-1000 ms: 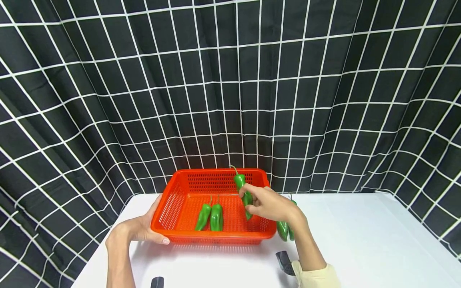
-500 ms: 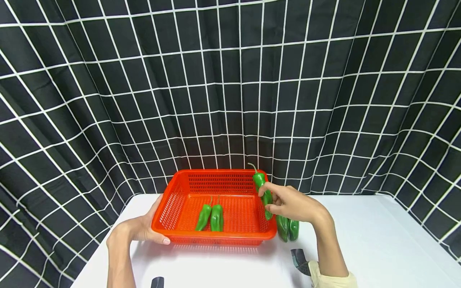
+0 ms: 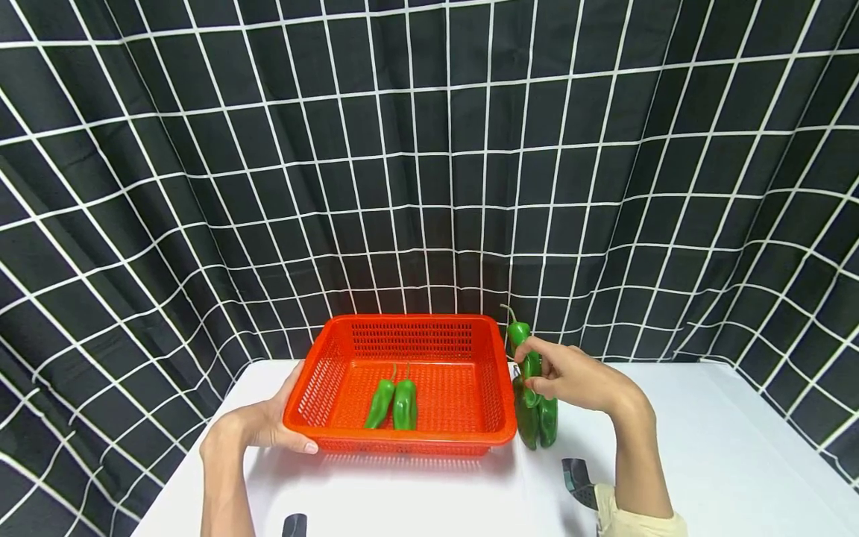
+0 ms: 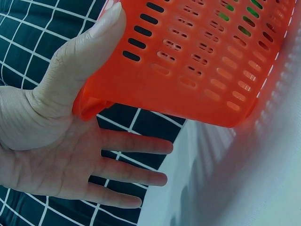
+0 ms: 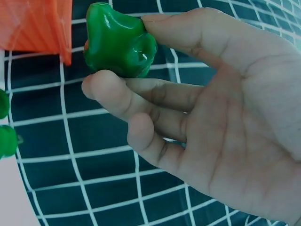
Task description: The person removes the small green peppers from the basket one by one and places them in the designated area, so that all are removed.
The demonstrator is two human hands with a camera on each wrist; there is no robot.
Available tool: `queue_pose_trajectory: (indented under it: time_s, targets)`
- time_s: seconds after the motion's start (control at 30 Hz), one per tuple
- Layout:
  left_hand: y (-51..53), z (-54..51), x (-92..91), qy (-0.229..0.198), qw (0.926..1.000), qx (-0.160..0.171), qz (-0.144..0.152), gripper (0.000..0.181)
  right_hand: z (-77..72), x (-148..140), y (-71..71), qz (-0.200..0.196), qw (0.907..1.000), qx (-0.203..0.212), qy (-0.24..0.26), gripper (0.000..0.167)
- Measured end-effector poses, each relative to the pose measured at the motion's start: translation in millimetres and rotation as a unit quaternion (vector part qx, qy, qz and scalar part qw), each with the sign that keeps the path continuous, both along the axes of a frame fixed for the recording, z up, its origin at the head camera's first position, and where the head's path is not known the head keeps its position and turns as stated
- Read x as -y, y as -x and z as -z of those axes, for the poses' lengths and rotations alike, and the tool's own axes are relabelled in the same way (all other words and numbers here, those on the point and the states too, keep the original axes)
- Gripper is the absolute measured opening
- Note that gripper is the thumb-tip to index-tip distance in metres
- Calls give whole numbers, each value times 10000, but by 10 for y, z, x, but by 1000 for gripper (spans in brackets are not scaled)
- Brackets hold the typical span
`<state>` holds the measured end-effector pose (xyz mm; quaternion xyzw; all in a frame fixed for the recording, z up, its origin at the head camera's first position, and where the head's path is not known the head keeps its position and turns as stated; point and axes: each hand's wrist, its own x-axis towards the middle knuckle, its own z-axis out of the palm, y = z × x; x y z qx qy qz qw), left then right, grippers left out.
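My right hand (image 3: 580,377) holds a long green pepper (image 3: 518,333) between thumb and fingers, stem up, just right of the red plastic basket (image 3: 429,433). In the right wrist view, the pepper (image 5: 117,40) is seen end-on between the thumb and fingers. Below it, more green peppers (image 3: 548,424) lie on the table beside the basket, partly covered by the held one. Two green peppers (image 3: 406,406) rest inside the basket. At the basket's left front corner, my left hand (image 3: 258,425) touches it, thumb along the front; in the left wrist view, three straight fingers (image 4: 136,142) extend below the rim.
The white table (image 3: 678,440) extends right of the basket and in front of it. A black curtain (image 3: 429,186) with white grid lines stands behind and at both sides. Dark curved wrist-mounted pieces (image 3: 579,481) show near the forearms.
My right hand has carried the pepper rightward, from over the basket to beyond its right rim, above the other peppers. My left hand and the basket have stayed put.
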<state>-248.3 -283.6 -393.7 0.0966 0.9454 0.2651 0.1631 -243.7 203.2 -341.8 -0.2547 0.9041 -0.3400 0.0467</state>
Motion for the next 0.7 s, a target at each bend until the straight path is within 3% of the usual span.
queue_pose_trajectory:
  time_s: [0.4, 0.7]
  targets:
    - [1, 0, 27, -11, 10000, 11, 4, 154, 154, -308, 84, 701, 9952, 620, -291, 28]
    - [21, 2, 31, 79, 9999, -28, 82, 151, 381, -430, 190, 1415, 9782, 1326, -738, 33]
